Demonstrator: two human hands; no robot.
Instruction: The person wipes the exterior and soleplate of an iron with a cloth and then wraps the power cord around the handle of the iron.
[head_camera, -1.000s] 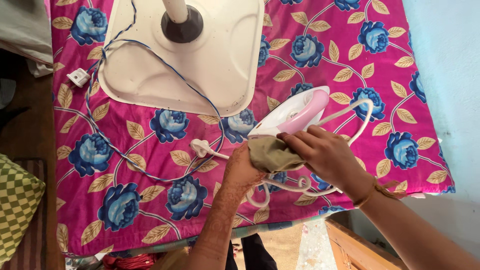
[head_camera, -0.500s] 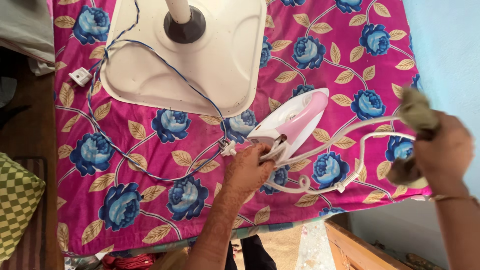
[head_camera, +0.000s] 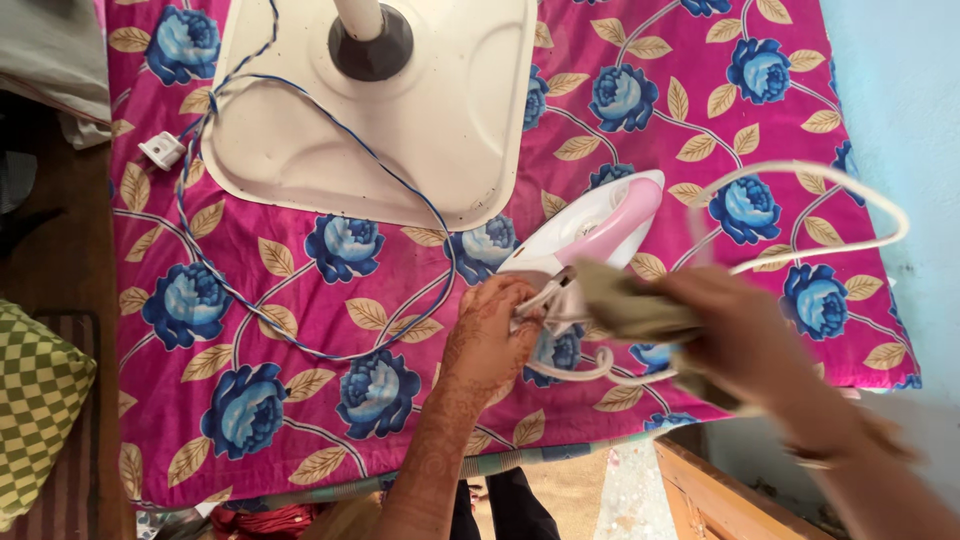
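Wiping the iron's cord on the bed

Nearest, the left hand (head_camera: 492, 335) is pinching the white cord (head_camera: 800, 215) where it leaves the near end of the iron (head_camera: 600, 225), fingers curled shut around it, pinning that end to the bed (head_camera: 300, 400). Just right of it, the right hand (head_camera: 745, 335), blurred, is clutching a drab cloth (head_camera: 625, 310) and pressing it about the cord close to the iron. Judging from this, the wipe is sitting at the cord's root, and the long loop arcing far right toward the pale wall looks yet to be covered; the iron's pink-and-white body is lying flat, untouched by the cloth. Farther off, a cream fan base (head_camera: 400, 110) is standing with its blue-white wire (head_camera: 260, 310) trailing left.
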